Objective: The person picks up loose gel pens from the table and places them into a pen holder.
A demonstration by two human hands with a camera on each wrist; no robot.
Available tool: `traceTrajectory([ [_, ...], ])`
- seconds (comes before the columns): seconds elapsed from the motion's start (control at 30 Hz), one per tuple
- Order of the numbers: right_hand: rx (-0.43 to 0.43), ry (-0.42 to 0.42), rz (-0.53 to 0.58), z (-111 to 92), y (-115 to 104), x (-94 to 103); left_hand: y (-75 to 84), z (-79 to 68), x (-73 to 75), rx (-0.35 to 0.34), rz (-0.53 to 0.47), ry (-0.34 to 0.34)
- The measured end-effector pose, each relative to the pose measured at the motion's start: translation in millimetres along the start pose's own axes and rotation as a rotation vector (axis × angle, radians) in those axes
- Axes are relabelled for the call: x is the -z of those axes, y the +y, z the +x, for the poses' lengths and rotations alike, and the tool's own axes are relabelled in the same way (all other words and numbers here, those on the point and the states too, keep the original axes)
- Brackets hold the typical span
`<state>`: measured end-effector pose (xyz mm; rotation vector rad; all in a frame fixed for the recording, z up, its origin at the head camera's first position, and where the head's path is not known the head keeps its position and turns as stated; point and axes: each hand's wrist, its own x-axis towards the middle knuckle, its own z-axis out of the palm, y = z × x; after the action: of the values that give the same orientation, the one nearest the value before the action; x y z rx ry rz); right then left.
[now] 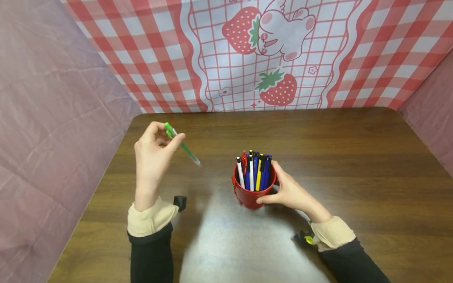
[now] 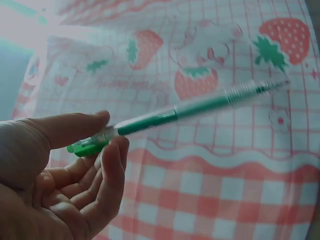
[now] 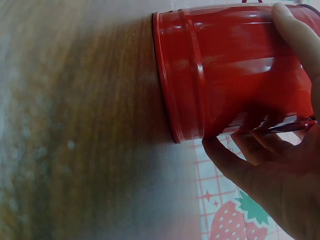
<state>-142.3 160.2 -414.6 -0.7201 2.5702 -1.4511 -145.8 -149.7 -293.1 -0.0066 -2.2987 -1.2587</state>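
A green pen (image 1: 187, 151) with a clear tip is pinched near its clip end between the thumb and fingers of my left hand (image 1: 154, 147), raised over the left part of the table. In the left wrist view the pen (image 2: 175, 115) points up and to the right, away from the fingertips. My right hand (image 1: 291, 189) grips the right side of a small red bucket (image 1: 247, 197), its thumb across the front. Several pens (image 1: 251, 173), white, red, blue and yellow, stand upright in the bucket. The right wrist view shows the bucket's glossy wall (image 3: 240, 65) close up, its base at the tabletop.
The brown wooden table (image 1: 354, 157) carries the bucket near its middle. Behind it hangs a red-and-white checked cloth (image 1: 152, 51) with strawberry prints. Pink fabric (image 1: 53, 118) covers the left side. Dark straps (image 1: 180, 203) stick out at both cuffs.
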Motion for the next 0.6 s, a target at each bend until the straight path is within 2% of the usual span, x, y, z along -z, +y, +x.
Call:
traceTrajectory([
  [0.2,-0.01,-0.005,0.003,0,0,0.3,14.7,-9.4,-5.1,-0.077,-0.293,-0.112],
  [0.3,-0.01,-0.005,0.003,0,0,0.2,21.2,-13.8,-11.0,-0.099,-0.382,-0.191],
  [0.4,-0.002,-0.002,-0.003,0,0,0.1,27.0,-18.3,-18.8,-0.123,-0.374,-0.258],
  [0.6,0.019,0.007,-0.009,0,-1,0.1,31.9,-25.4,-38.3,-0.186,-0.259,-0.364],
])
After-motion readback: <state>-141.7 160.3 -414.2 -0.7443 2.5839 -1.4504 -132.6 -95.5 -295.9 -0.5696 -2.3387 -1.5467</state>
